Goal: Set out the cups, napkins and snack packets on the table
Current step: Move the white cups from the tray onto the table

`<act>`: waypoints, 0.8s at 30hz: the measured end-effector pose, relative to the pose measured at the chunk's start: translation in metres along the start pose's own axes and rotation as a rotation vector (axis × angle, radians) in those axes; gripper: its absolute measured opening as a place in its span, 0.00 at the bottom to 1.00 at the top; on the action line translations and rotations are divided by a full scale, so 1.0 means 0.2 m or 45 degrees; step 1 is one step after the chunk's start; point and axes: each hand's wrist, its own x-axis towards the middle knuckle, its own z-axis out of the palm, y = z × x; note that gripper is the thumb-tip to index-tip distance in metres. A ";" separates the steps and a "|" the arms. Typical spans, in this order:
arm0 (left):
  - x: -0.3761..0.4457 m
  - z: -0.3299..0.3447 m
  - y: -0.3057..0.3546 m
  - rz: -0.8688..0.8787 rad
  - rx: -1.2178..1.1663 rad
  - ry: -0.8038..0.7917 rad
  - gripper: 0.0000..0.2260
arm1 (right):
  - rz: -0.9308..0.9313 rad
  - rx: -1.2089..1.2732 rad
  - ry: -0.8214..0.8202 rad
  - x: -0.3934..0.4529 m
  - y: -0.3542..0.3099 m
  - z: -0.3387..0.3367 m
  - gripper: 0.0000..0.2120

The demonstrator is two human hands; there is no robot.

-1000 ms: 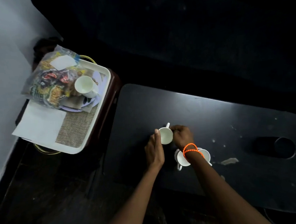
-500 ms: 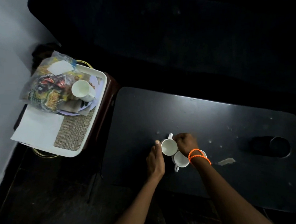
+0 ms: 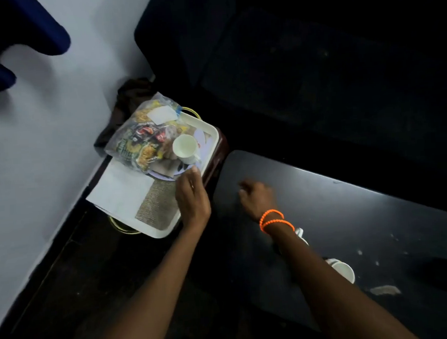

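Observation:
A white tray (image 3: 209, 133) sits left of the black table (image 3: 350, 214). On the tray lie a clear bag of snack packets (image 3: 139, 137), a white cup (image 3: 185, 148) on a plate, a white napkin (image 3: 119, 188) and a woven mat (image 3: 156, 207). My left hand (image 3: 192, 197) reaches over the tray's near right side, fingers extended toward the plate's edge, holding nothing. My right hand (image 3: 255, 197), with orange bead bracelets, hovers over the table's left end with loosely curled fingers, empty. White cups (image 3: 342, 270) stand on the table, partly hidden behind my right forearm.
A white wall (image 3: 44, 128) runs along the left. The tray rests on a dark red stand (image 3: 216, 159) with a dark cloth (image 3: 131, 93) behind it. The table has a cup-holder recess near its right edge. Dark floor lies below.
Both hands let go of the cup on the table and moved left toward the tray. The view swung left, so the cups now sit lower right.

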 end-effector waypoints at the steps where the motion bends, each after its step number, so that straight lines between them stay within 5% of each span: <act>1: 0.09 -0.03 0.01 0.012 0.026 0.024 0.28 | -0.097 -0.045 -0.046 0.03 -0.09 0.03 0.17; 4: 0.34 -0.10 0.01 -0.020 0.024 -0.083 0.25 | -0.271 -0.056 -0.039 0.13 -0.33 0.11 0.19; 11: 0.56 -0.13 0.12 -0.392 -0.382 -0.478 0.28 | -0.135 0.028 -0.002 0.39 -0.59 0.18 0.30; 18: 0.46 -0.12 0.14 -0.275 -0.365 -0.202 0.31 | -0.156 0.304 0.054 0.38 -0.57 0.23 0.26; 24: 0.33 0.00 0.19 -0.163 -0.290 -0.091 0.18 | -0.286 0.395 0.171 0.28 -0.44 0.06 0.31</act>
